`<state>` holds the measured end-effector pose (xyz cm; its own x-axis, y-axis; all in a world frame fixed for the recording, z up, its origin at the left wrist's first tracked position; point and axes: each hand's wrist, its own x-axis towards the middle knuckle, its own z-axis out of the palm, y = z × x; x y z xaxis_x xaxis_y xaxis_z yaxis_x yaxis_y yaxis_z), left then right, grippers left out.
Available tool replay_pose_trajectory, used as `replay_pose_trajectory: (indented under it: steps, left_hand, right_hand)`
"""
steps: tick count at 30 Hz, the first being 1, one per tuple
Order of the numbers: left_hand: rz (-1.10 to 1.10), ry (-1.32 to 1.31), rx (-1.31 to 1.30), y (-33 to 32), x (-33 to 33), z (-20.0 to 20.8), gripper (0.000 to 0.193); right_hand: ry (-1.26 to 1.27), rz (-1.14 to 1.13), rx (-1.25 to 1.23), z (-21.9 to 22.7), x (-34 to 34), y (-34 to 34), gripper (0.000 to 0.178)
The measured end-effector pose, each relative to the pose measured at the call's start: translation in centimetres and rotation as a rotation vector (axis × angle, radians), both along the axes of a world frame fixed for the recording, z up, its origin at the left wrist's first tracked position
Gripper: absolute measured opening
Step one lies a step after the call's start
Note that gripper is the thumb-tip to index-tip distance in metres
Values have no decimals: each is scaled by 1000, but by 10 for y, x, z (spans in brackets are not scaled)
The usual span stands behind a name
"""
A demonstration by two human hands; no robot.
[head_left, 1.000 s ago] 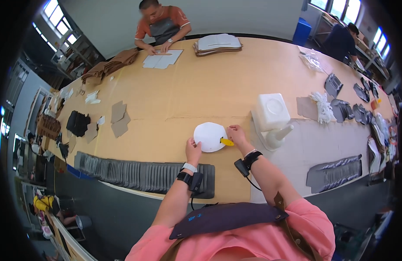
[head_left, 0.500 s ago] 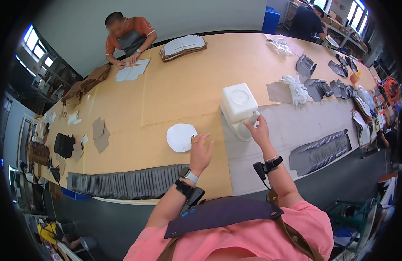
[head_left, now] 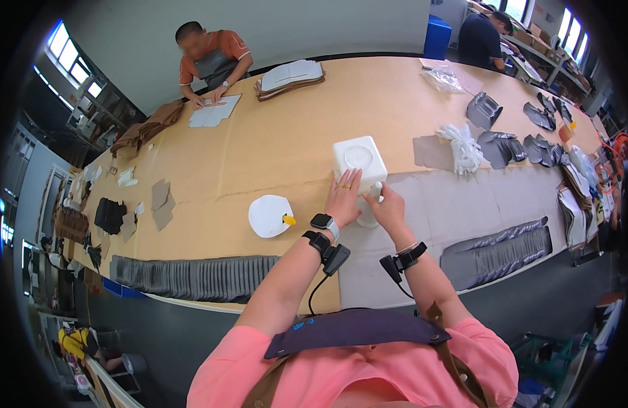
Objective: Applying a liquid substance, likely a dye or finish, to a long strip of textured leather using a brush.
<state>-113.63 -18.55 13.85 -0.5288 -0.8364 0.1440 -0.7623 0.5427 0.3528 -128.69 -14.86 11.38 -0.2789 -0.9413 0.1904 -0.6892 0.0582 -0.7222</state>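
Starting at your left, the long row of dark grey fabric pieces (head_left: 191,277) is lying along the near edge of the tan worktable (head_left: 273,143), untouched. Just right of it, the flat white disc-shaped piece with a small yellow tab (head_left: 270,215) is resting alone on the tabletop; a second ago both your hands were on it, and now you are well clear of it, so that piece looks set aside.

Your left hand (head_left: 342,199) is now lying flat, fingers spread wide, against the near side of the white boxy block with a round recess in its top (head_left: 359,159). It is pressing or steadying, not gripping anything. Half a second ago this hand was hovering beside the disc, so it has crossed over to join the other.

Your right hand (head_left: 387,209) is curling narrowly around the white stem-like part under the block (head_left: 369,207), where it was already reaching a moment back. Whether the fingers are fully closing on it, I cannot tell. With both hands on it, I judge your work is shifting from the disc to this block, which is sitting mid-table where the tan surface meets the grey mat (head_left: 463,204).

Further right, a bundle of white cords (head_left: 463,146) and dark grey moulded pieces (head_left: 504,143) are lying on the table.
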Motion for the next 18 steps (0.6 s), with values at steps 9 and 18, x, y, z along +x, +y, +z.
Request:
replay_pose_trajectory:
  steps: [9,18]
  left_hand:
    - [-69,-149,-100,-7,5,-21,105]
    - [-100,-161,-40,-12,8,-17,98]
  right_hand:
    - [-73,-64,-66,-3,6,23,31]
    - [-665,-51,-240,35,-37,28,28]
